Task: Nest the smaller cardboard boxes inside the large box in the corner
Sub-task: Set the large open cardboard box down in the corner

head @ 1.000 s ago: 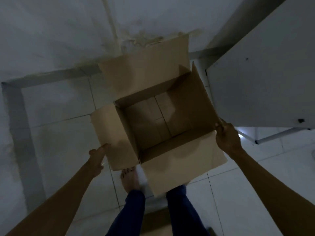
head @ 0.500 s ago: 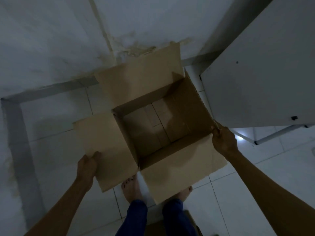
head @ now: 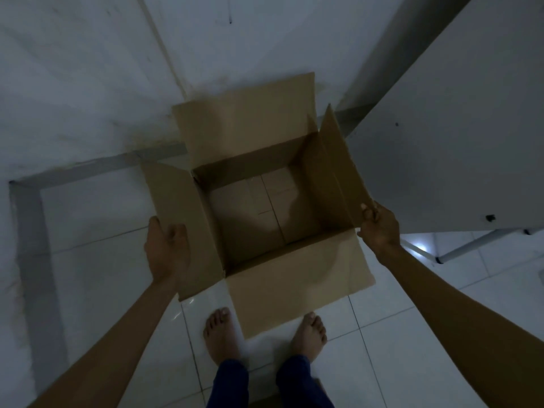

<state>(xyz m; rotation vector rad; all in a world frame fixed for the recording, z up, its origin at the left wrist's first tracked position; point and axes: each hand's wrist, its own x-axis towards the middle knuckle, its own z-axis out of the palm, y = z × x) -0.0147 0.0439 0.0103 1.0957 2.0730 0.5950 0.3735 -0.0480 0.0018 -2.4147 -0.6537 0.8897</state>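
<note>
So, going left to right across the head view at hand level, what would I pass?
Grey floor strip → left hand → large box, open and empty → right hand → white table.

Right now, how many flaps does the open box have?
4: far flap against the wall, left flap in the left hand, right flap in the right hand, near flap by the feet.

box (head: 265, 136): plain brown; floor (head: 103, 275): white tiles; trousers (head: 229, 384): blue
</note>
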